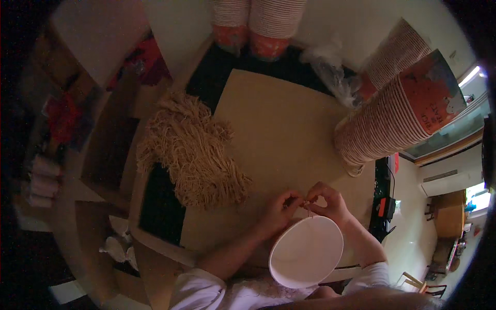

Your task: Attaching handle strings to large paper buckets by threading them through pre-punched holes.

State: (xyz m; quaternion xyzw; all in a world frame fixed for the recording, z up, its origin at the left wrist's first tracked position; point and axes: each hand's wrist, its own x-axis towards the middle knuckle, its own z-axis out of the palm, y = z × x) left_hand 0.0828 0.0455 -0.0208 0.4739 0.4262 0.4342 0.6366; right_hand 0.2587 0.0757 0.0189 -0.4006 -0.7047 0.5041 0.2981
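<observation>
A white-lined paper bucket is tilted close against my body, its round opening facing up. At the far side of its rim, a thin tan cord rises to my fingertips. My left hand and my right hand meet there, each pinching the cord between thumb and fingers. Whether the cord is knotted cannot be made out. Left of the hands lies a big loose pile of tan cords, spread over the edge of a beige board.
A tall leaning stack of orange-printed buckets stands right, with another stack behind. Further bucket stacks rise at the far edge. Crumpled clear plastic lies between. A black-and-orange tool sits at the right; cardboard boxes stand left.
</observation>
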